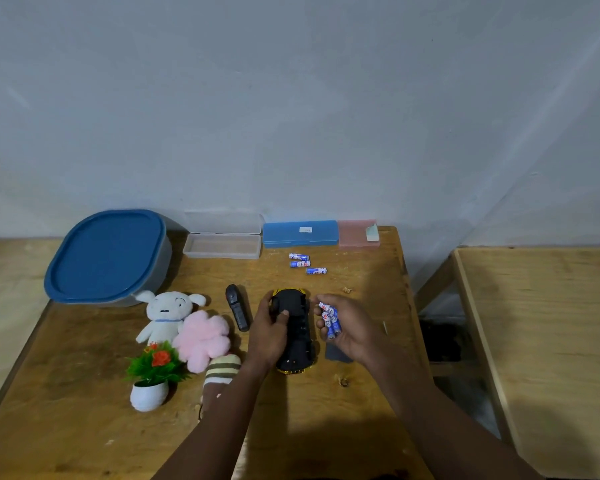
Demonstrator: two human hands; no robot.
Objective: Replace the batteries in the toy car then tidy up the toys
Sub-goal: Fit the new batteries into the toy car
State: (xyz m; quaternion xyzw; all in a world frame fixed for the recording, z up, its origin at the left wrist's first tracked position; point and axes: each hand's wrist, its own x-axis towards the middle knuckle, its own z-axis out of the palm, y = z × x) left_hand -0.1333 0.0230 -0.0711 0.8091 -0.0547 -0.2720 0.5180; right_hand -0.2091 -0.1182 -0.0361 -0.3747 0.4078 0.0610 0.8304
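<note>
Left hand [269,329] grips the upturned toy car [297,332] (black underside showing); right hand [347,327], just beside, clutches several batteries [330,320].

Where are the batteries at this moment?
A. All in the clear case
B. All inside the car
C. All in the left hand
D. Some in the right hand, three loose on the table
D: the right hand holds a bunch of batteries, while three more batteries lie loose on the table near the blue case; the left hand steadies the upturned car.
</note>
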